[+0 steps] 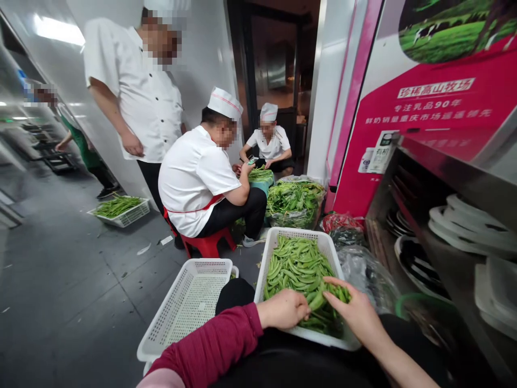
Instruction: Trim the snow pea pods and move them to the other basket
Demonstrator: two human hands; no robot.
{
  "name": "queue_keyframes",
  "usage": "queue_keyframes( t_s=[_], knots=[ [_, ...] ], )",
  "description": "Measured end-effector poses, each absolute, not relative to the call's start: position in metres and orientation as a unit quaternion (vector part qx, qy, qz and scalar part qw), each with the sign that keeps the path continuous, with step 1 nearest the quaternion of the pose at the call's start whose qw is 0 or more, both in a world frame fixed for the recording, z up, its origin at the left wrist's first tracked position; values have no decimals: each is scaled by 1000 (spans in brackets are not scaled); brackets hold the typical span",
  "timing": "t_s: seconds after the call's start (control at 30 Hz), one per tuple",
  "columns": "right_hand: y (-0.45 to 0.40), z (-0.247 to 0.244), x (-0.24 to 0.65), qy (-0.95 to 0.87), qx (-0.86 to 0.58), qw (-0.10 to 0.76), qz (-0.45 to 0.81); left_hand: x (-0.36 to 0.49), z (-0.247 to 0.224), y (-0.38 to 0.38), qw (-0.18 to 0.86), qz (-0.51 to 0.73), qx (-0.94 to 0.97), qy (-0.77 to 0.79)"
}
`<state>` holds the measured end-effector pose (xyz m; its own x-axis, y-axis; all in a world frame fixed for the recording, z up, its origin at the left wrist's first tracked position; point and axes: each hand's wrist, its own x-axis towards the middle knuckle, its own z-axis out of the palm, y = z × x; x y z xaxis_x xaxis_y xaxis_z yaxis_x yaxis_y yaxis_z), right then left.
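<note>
A white perforated basket [264,258] full of green pea pods [297,264] stands in front of me. Over its near part, my left hand [286,308] is closed in a pinch on a green pod, its knuckles turned up. To the right, my right hand [351,308] curls around several pods, with thumb and fingertips towards the left hand. The two hands are close together but apart. On the left stands a second white perforated basket [196,296], with its bare mesh bottom showing.
A person [197,178] sits on a red stool [208,245] beyond the baskets; another crouches behind, and a third stands at left. A large bag of leafy greens [294,202] lies ahead. Plastic bags [365,275] and a metal shelf with plates [464,221] are at right.
</note>
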<state>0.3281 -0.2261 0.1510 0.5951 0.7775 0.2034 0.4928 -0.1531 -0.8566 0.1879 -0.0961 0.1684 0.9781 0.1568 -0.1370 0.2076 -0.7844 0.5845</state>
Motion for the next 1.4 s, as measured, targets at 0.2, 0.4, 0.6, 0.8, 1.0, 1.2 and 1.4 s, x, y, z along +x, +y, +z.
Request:
queue_keyframes(
  t_s=[0.2,0.4,0.6,0.8,1.0,1.2,1.4],
  knots=[
    [-219,165,319,-706,-688,154,62,185,171,-90,55,-10,998,-17],
    [-200,167,311,-503,-739,384,232,191,175,-91,149,94,981,77],
    [-200,164,343,-146,-564,694,424,209,167,-87,304,205,908,202],
    [-235,161,415,-260,-627,678,283,200,129,-55,337,123,871,337],
    [-217,107,356,-579,-792,174,86,201,109,-56,364,77,868,328],
    [-197,79,338,-627,-777,46,-24,196,99,-69,365,40,884,290],
    [-198,97,363,-394,-785,420,228,194,107,-74,335,35,917,212]
  ],
)
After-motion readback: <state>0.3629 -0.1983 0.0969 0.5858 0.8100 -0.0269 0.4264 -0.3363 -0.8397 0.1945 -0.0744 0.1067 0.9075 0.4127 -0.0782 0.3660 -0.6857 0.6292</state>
